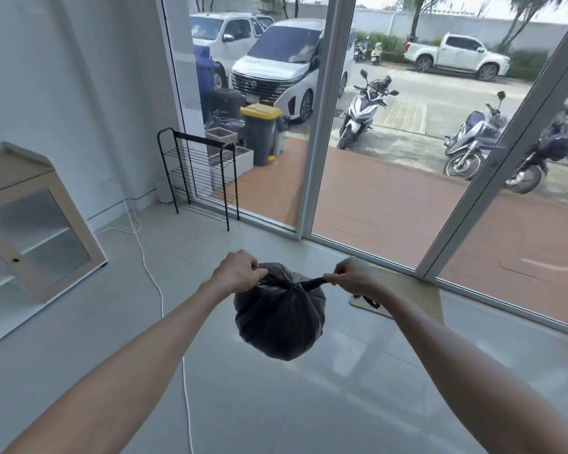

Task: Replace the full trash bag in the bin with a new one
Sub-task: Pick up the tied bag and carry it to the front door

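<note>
A full black trash bag [277,317] hangs in the air in front of me, above the pale tiled floor. Its top is gathered into a knot at the middle. My left hand [238,271] is closed on the left end of the bag's top. My right hand [353,275] pinches the right end, which is pulled out into a taut black strip. Both arms are stretched forward. No indoor bin and no new bag are in view.
A glass sliding door [328,126] fills the wall ahead, with a woven doormat [413,290] at its foot. A black wire rack [199,172] stands at the left of it. A white cable [154,283] runs across the floor. A wooden cabinet [30,221] stands at left. A yellow-lidded bin [261,132] is outside.
</note>
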{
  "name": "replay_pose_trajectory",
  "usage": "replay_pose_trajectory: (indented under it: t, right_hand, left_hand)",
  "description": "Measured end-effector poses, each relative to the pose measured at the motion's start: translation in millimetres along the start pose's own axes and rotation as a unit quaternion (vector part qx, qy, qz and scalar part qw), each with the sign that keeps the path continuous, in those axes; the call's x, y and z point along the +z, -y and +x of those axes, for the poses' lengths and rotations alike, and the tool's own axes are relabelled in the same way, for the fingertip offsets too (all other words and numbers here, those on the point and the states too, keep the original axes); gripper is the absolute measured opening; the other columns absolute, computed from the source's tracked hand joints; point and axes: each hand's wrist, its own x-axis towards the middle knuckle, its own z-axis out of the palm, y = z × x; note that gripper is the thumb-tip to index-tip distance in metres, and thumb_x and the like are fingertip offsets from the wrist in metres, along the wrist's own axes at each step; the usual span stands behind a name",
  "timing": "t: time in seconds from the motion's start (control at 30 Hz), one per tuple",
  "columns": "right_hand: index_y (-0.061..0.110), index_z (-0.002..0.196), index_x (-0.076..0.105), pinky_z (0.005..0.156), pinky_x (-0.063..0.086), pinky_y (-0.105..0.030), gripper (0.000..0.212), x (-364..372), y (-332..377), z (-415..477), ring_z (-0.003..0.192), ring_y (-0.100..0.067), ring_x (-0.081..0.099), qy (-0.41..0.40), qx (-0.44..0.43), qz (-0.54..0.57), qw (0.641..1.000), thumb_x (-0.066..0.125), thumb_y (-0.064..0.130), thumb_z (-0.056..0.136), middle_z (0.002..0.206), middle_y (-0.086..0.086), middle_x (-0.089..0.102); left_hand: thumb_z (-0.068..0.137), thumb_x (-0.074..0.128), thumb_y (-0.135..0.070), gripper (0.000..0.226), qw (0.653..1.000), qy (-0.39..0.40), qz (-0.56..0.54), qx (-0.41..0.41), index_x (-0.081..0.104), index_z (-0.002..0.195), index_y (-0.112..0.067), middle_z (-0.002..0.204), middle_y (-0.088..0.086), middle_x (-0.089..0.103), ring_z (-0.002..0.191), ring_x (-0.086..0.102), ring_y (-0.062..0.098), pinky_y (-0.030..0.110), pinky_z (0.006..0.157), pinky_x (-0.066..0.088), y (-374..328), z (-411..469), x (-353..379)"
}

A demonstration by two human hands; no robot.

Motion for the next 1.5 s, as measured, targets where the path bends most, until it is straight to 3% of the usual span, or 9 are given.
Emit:
replay_pose_trajectory:
  t: [0.33, 0.47, 0.57, 0.73, 0.97, 1.07, 1.17, 1.3, 1.5]
  right_hand:
    - [0.000, 0.083, 0.072, 0.042, 0.048, -0.026, 0.046, -37.1, 17.1, 187.7, 0.053, -0.019, 0.055, -0.017, 0.057, 0.052, 0.997, 0.069, 0.046, 0.087, 0.064, -0.004, 0.057]
    - [0.009, 0.075, 0.072, 0.050, 0.052, -0.032, 0.040, -50.9, 15.5, 271.6, 0.051, -0.019, 0.055, -0.013, 0.068, 0.090, 0.994, 0.069, 0.048, 0.085, 0.060, -0.002, 0.058]
    - [0.010, 0.073, 0.070, 0.046, 0.045, -0.027, 0.036, -62.8, 12.7, 338.7, 0.050, -0.018, 0.050, -0.004, 0.073, 0.123, 0.990, 0.069, 0.043, 0.087, 0.057, -0.001, 0.053]
    - [0.007, 0.079, 0.072, 0.049, 0.042, -0.031, 0.034, -77.2, 9.1, 447.4, 0.055, -0.021, 0.048, 0.027, 0.090, 0.183, 0.979, 0.069, 0.040, 0.087, 0.063, -0.005, 0.051]
    - [-0.009, 0.094, 0.067, 0.045, 0.030, -0.028, 0.036, -79.8, 1.1, 570.8, 0.053, -0.019, 0.037, 0.081, 0.142, 0.227, 0.960, 0.066, 0.026, 0.087, 0.066, -0.008, 0.042]
    - [-0.001, 0.087, 0.067, 0.047, 0.021, -0.028, 0.034, -76.2, -0.5, 620.8, 0.049, -0.018, 0.033, 0.076, 0.171, 0.222, 0.957, 0.063, 0.032, 0.082, 0.068, -0.010, 0.042]
    - [-0.004, 0.090, 0.067, 0.048, 0.023, -0.029, 0.040, -68.3, -3.1, 672.9, 0.050, -0.018, 0.032, 0.066, 0.190, 0.240, 0.950, 0.064, 0.035, 0.080, 0.069, -0.009, 0.044]
    - [-0.006, 0.092, 0.067, 0.043, 0.026, -0.027, 0.035, -64.2, -6.7, 730.5, 0.051, -0.019, 0.033, 0.058, 0.207, 0.244, 0.946, 0.065, 0.028, 0.086, 0.068, -0.009, 0.046]
    - [0.011, 0.080, 0.068, 0.041, 0.031, -0.024, 0.014, -57.4, -27.1, 805.6, 0.053, -0.018, 0.036, 0.072, 0.245, 0.253, 0.933, 0.058, 0.012, 0.090, 0.071, -0.009, 0.048]
  left_hand:
    - [0.092, 0.066, -0.043, 0.036, 1.000, 0.017, 0.018, 0.005, 0.062, 0.066, -0.018, 0.076, 0.002, 0.066, 0.077, 0.065, 0.023, 0.030, 0.063, 0.049, -19.4, 217.6, -38.8]
    - [0.092, 0.066, -0.046, 0.038, 1.000, 0.013, 0.026, -0.013, 0.062, 0.067, -0.017, 0.073, 0.001, 0.064, 0.074, 0.064, 0.022, 0.028, 0.060, 0.044, -29.5, 304.1, -40.0]
    - [0.091, 0.066, -0.048, 0.039, 0.999, 0.007, 0.022, -0.025, 0.064, 0.068, -0.016, 0.074, 0.002, 0.065, 0.073, 0.064, 0.022, 0.028, 0.058, 0.044, -38.4, 368.2, -39.5]
    - [0.090, 0.068, -0.043, 0.039, 0.996, 0.018, -0.035, -0.078, 0.062, 0.066, -0.013, 0.073, 0.003, 0.064, 0.065, 0.059, 0.019, 0.029, 0.054, 0.044, -49.7, 467.6, -33.8]
    - [0.094, 0.061, -0.025, 0.026, 0.979, 0.082, -0.138, -0.123, 0.062, 0.072, -0.011, 0.062, 0.003, 0.054, 0.041, 0.039, 0.016, 0.014, 0.031, 0.025, -50.0, 587.6, -21.9]
    - [0.095, 0.062, -0.024, 0.027, 0.975, 0.096, -0.158, -0.124, 0.062, 0.072, -0.010, 0.059, 0.003, 0.052, 0.041, 0.038, 0.017, 0.017, 0.035, 0.029, -42.3, 645.8, -14.6]
    - [0.094, 0.063, -0.025, 0.031, 0.973, 0.109, -0.167, -0.120, 0.061, 0.066, -0.012, 0.059, 0.003, 0.054, 0.041, 0.039, 0.017, 0.019, 0.037, 0.030, -33.0, 711.1, -4.2]
    - [0.094, 0.063, -0.025, 0.029, 0.971, 0.141, -0.158, -0.109, 0.062, 0.068, -0.011, 0.063, 0.005, 0.057, 0.037, 0.038, 0.015, 0.020, 0.034, 0.029, -32.4, 780.2, 6.7]
    - [0.092, 0.061, -0.018, 0.025, 0.955, 0.174, -0.189, -0.145, 0.060, 0.067, -0.012, 0.056, 0.001, 0.048, 0.038, 0.033, 0.015, 0.018, 0.037, 0.027, -35.5, 861.4, 29.0]
